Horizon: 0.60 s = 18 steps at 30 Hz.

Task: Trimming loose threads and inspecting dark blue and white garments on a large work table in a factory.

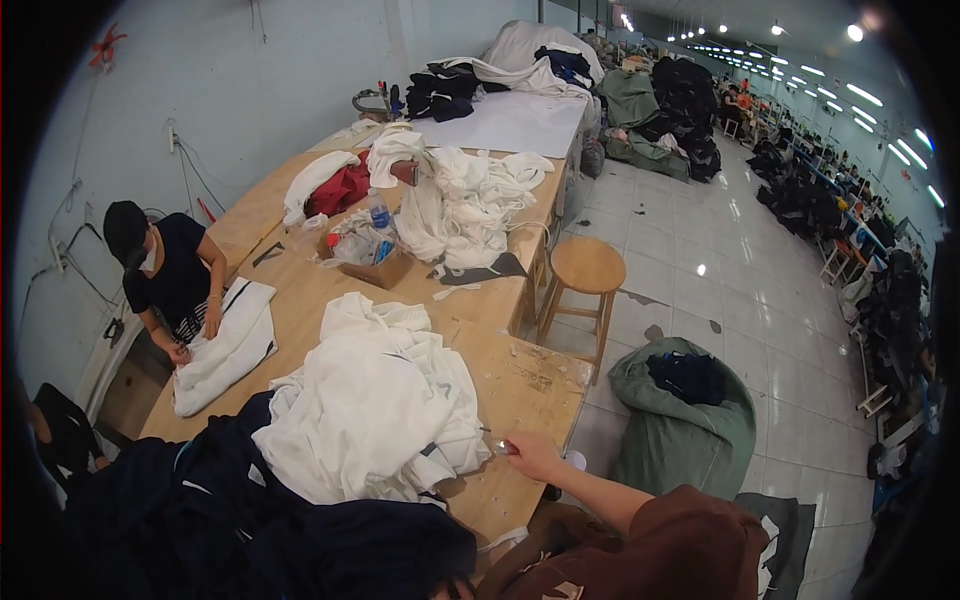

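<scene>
My right hand (530, 457) reaches over the table's near right edge, fingers closed around a small shiny tool (503, 447) whose kind is too small to make out. Just left of it lies a big heap of white garments (370, 400). A dark navy garment (350, 545) spreads along the near side of the table, in front of the white heap. At the bottom edge of the picture, my left hand (453, 588) shows only in part, its fingers bent against the navy cloth's edge.
Across the wooden table (490, 350), a person (170, 265) handles a folded white garment (228, 345). Farther back are a cardboard box (375, 265) of supplies and more white cloth (470, 205). A wooden stool (588, 270) and a green sack (685, 430) stand on the right.
</scene>
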### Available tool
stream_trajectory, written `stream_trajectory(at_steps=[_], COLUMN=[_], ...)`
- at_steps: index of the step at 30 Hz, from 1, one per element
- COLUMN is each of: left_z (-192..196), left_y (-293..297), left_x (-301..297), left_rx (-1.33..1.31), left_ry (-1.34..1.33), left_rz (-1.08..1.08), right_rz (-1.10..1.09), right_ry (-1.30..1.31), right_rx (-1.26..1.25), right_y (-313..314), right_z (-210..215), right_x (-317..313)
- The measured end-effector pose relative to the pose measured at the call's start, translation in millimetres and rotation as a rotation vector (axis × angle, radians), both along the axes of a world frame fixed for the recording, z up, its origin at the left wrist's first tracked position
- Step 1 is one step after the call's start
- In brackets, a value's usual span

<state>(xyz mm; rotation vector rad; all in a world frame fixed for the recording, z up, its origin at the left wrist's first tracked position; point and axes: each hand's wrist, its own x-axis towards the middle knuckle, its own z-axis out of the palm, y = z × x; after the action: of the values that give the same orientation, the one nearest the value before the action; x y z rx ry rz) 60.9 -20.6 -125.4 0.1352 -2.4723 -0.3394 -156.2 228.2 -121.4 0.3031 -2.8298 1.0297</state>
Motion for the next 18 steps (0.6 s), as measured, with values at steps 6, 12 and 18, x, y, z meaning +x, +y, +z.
stream_trajectory(at_steps=[6, 12, 18], left_z=[3.0, 15.6, 10.6], left_y=[7.6, 14.8, 14.3], left_x=[-6.8, -1.2, -17.5], left_rx=[0.102, 0.218, 0.25], left_ry=[-0.058, -0.234, -0.204], left_rz=[0.03, 0.215, 0.265], right_rz=[-0.001, -0.017, -0.032], right_ry=[0.05, 0.055, 0.121], right_rx=[-0.009, -0.025, -0.082], right_y=[8.3, -1.9, 8.4], right_z=[1.1, -3.9, -18.9], right_x=[-2.1, -8.3, -8.6])
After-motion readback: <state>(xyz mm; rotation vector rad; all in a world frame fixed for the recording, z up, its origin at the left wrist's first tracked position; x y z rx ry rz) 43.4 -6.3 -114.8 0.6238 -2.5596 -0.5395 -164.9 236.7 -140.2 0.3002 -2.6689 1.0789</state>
